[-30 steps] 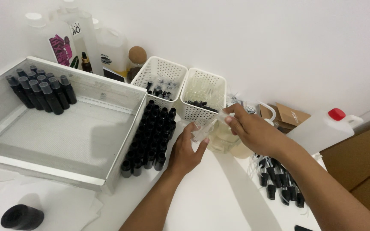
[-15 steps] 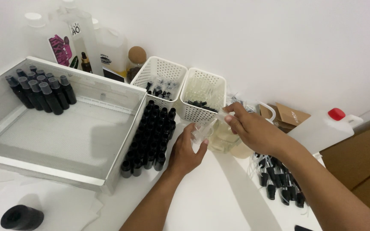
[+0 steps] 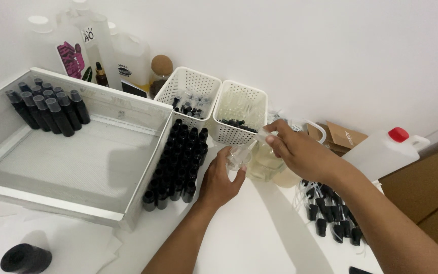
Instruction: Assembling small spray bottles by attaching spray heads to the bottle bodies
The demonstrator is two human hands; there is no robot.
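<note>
While both hands met just in front of the right-hand white basket (image 3: 240, 112), the work looked like filling a small bottle.

Left hand: the left hand (image 3: 222, 178) was closed around a small clear bottle (image 3: 239, 157), holding it upright just in front of that basket.

Right hand: the right hand (image 3: 300, 151) pinched a thin clear dropper or tube (image 3: 261, 136) between its fingertips, its tip slanting down toward the bottle's mouth (whether it touched the rim I could not tell).

Liquid: a clear jug of pale yellow liquid (image 3: 265, 161) stood on the tabletop (image 3: 259, 233) directly in front of the basket, between the two hands.

Doing it well: to my judgement, the bottle needed to stay level and still, with the tip centred over the narrow mouth, so nothing ran down the outside; a slow release would suit so small an opening.

Risk: the rows of black-capped bottles (image 3: 178, 157) stood close to the left of the basket, near the left wrist, and a careless elbow could topple them.

Other things: loose black spray caps (image 3: 330, 215) lay to the right and forward of the basket; a white tray (image 3: 77, 203) sat well to its left.

Change: compared with half a second earlier, both hands and the bottle sat in nearly the same place before the basket; any shift was too slight to name.
</note>
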